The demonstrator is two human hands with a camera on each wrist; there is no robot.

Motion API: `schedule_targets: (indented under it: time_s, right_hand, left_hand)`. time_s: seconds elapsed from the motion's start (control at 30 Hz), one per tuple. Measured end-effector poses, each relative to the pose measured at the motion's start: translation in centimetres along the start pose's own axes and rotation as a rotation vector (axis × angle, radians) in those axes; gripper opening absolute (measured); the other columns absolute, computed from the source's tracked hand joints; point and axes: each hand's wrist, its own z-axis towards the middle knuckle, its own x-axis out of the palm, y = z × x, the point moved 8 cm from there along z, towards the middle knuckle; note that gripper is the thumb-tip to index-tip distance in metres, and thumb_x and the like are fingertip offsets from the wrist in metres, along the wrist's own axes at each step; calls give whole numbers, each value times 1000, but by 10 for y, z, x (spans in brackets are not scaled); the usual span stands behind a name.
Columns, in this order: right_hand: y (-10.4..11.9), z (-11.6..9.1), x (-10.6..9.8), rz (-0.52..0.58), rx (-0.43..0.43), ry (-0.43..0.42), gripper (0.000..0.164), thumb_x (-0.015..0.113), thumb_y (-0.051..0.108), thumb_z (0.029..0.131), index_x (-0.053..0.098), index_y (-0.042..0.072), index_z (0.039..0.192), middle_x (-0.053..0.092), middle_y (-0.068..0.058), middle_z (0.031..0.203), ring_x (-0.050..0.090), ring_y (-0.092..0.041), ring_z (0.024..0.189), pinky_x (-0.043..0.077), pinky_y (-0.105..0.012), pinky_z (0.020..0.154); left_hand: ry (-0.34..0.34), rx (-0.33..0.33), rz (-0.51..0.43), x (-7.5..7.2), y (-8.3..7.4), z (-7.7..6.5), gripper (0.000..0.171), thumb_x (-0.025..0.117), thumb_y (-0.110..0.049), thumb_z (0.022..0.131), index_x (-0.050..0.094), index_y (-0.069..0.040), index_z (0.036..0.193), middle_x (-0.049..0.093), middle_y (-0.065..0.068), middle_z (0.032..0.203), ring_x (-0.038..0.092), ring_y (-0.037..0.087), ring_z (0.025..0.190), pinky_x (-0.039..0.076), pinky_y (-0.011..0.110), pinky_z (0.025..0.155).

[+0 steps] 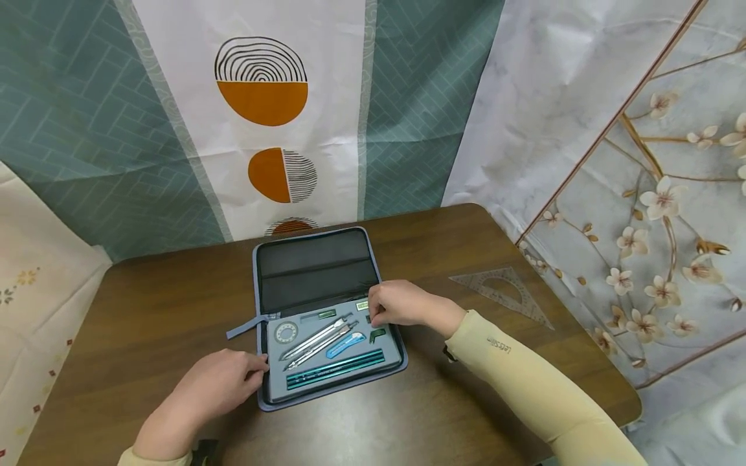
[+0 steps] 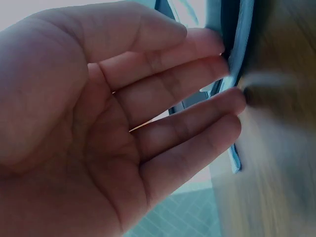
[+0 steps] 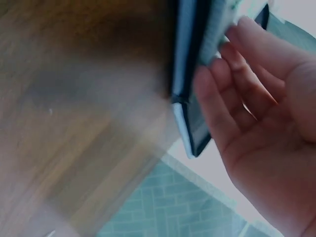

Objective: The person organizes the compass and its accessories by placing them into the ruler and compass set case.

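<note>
An unzipped geometry set case (image 1: 332, 404) lies on the table with its lid folded back. Its grey tray (image 1: 278, 382) holds a round protractor (image 1: 286, 332), two metal compasses (image 1: 317, 340), a blue utility knife (image 1: 346, 345), green pencils (image 1: 335, 369), a green sharpener (image 1: 377, 334) and small green-labelled pieces. My left hand (image 1: 224, 382) touches the case's left edge with its fingertips, fingers only slightly bent. Over the tray's right end, my right hand (image 1: 402, 302) has bent fingers by a small dark piece (image 1: 368, 319). Whether it pinches that piece is hidden.
A clear set square (image 1: 507, 294) lies on the wooden table (image 1: 175, 304) to the right. The zipper pull strap (image 1: 245, 326) sticks out at the case's left. Patterned cloth (image 1: 419, 116) hangs behind the table, and floral cloth (image 1: 658, 259) covers the right side.
</note>
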Motion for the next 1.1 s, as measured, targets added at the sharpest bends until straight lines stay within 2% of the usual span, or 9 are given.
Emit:
schedule_targets:
  time_s: [0.07,0.13,0.23,0.3,0.37,0.53,0.7,0.93,1.1]
  right_hand:
    - [-3,-1,-1,10,8,4,8,85,20,100,84,19,92,70,9,97,62,-7,83,55,-28,76]
    - [-9,2,-4,4,19,-40,7,83,23,102,85,17,105,73,5,107,67,-11,93,59,-31,84]
    - [-20,14,-9,-17,59,-118,34,77,29,107,77,14,137,70,-5,140,66,-23,128,55,-41,110]
    - [-30,24,-10,-42,98,-125,52,73,33,109,64,12,155,57,-10,161,52,-30,150,43,-47,125]
    - [-38,33,-7,-66,132,-89,60,70,36,111,55,11,163,47,-13,171,41,-33,159,33,-49,131]
    - [-47,43,3,-102,153,-15,62,66,39,112,51,11,165,39,-14,176,33,-34,163,31,-48,132]
    - [-49,45,7,-82,165,-4,61,65,41,113,53,12,165,38,-13,176,33,-34,163,33,-48,131]
    - [-51,53,5,-80,174,-17,58,69,42,110,59,11,159,45,-14,171,39,-34,160,37,-48,129]
    - [-55,52,6,-84,187,6,60,67,45,111,57,14,161,42,-12,173,37,-33,161,38,-49,128]
  left_hand:
    - [1,4,-11,-1,-5,1,20,75,-12,100,88,-9,114,80,8,129,55,13,73,37,31,57]
    - [1,2,-14,-1,-7,2,20,75,-12,100,88,-9,115,80,9,128,53,13,72,36,30,56]
    - [-2,-3,-3,-2,-9,3,19,75,-12,100,88,-9,114,81,10,123,56,13,75,41,31,59]
    - [-11,0,3,-2,-9,3,18,76,-12,99,88,-11,113,82,7,115,57,13,76,45,32,62]
    - [-20,3,-2,0,-10,3,17,77,-13,99,88,-11,112,82,5,108,55,13,74,46,33,63]
    - [-53,13,-16,0,-10,1,15,79,-13,99,88,-12,110,81,1,100,51,11,69,44,31,61]
    - [-65,24,-19,-3,-9,1,12,80,-13,98,88,-14,108,78,-4,94,51,10,69,45,31,61]
    - [-66,28,-24,-2,-7,0,12,80,-13,99,87,-16,108,77,-5,94,53,10,72,47,32,63]
    - [-54,24,-17,-2,-8,1,13,80,-12,99,87,-16,110,78,-4,97,55,12,74,52,33,67]
